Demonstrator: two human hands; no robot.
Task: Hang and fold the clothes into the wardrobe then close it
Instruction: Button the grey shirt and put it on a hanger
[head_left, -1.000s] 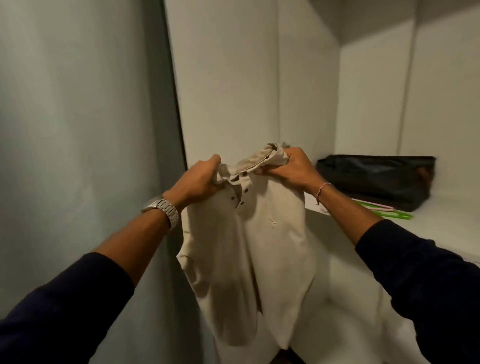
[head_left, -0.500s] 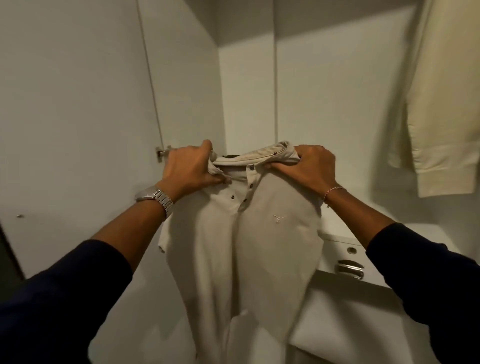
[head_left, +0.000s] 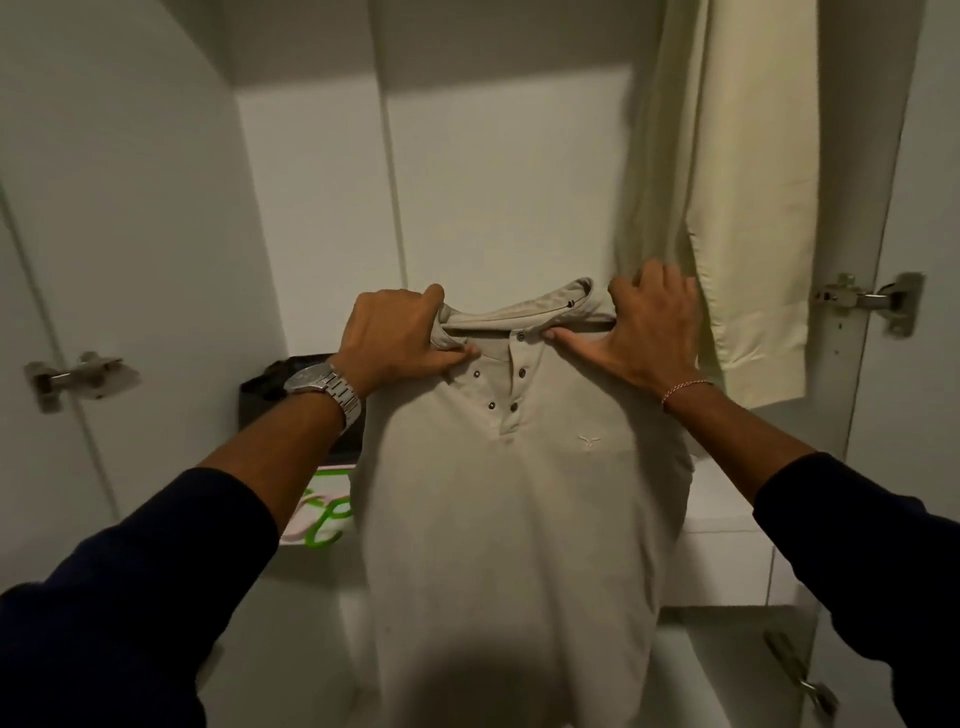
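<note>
Fingers of both hands pinch the beige polo shirt's collar at each side, letting it hang flat below them, seemingly to square it for the wardrobe beyond.

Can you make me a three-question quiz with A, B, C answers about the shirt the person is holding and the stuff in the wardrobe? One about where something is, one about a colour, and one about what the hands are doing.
1. Where does the cream garment hang?
A. Upper right, inside the wardrobe
B. On the floor
C. Over the left arm

2. What colour is the hanger on the shelf at the left?
A. Red
B. Bright green
C. Black

3. What are the hands doing with the beige polo shirt?
A. Both are off it
B. Only one touches it
C. Both hold it at the collar

Answers:
1 A, it hangs down beside the right hand.
2 B, green loops show beside the shirt.
3 C, the left hand and the right hand each pinch one side of the collar.
</note>
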